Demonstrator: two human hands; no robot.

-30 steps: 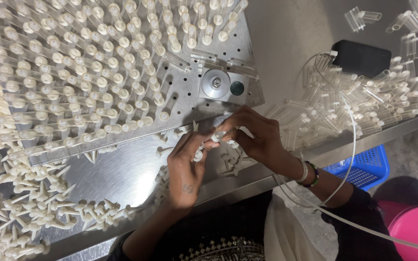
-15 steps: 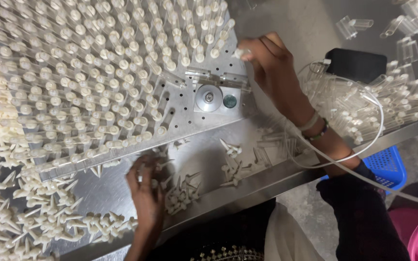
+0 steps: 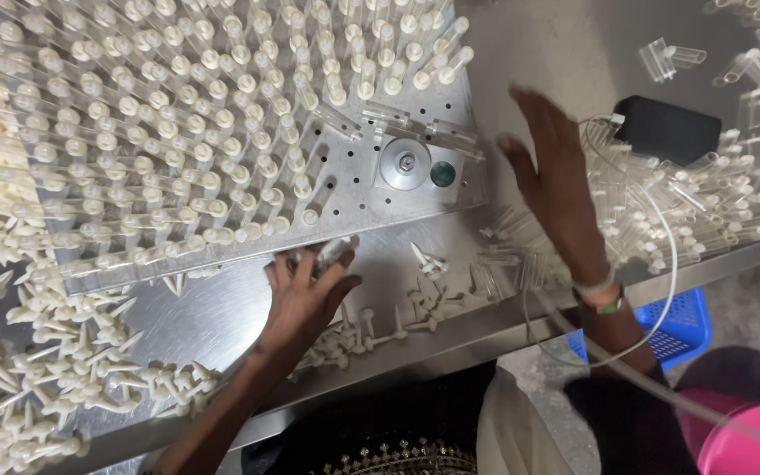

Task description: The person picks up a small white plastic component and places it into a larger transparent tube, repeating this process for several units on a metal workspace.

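Observation:
My left hand point(image 3: 303, 295) rests on the steel table point(image 3: 213, 317) just below the perforated metal plate point(image 3: 371, 207), its fingers closed around a small clear plastic tube point(image 3: 334, 250). Small cream spiked plastic pieces point(image 3: 371, 325) lie around that hand. My right hand point(image 3: 549, 171) hovers flat with fingers spread, holding nothing, to the right of the plate's round metal knob point(image 3: 405, 164) and left of a heap of clear tubes point(image 3: 714, 220). The plate carries rows of upright clear tubes with cream caps point(image 3: 178, 132).
A black device point(image 3: 667, 128) with a white cable point(image 3: 661, 290) lies at the right. A big heap of cream spiked pieces point(image 3: 19, 352) covers the left of the table. Below the table edge are a blue basket point(image 3: 679, 321) and a pink tub point(image 3: 749, 444).
My right hand has pulled back from the plate's top right corner and now hovers open to the right. My left hand has moved right and up to the plate's edge, holding a tube.

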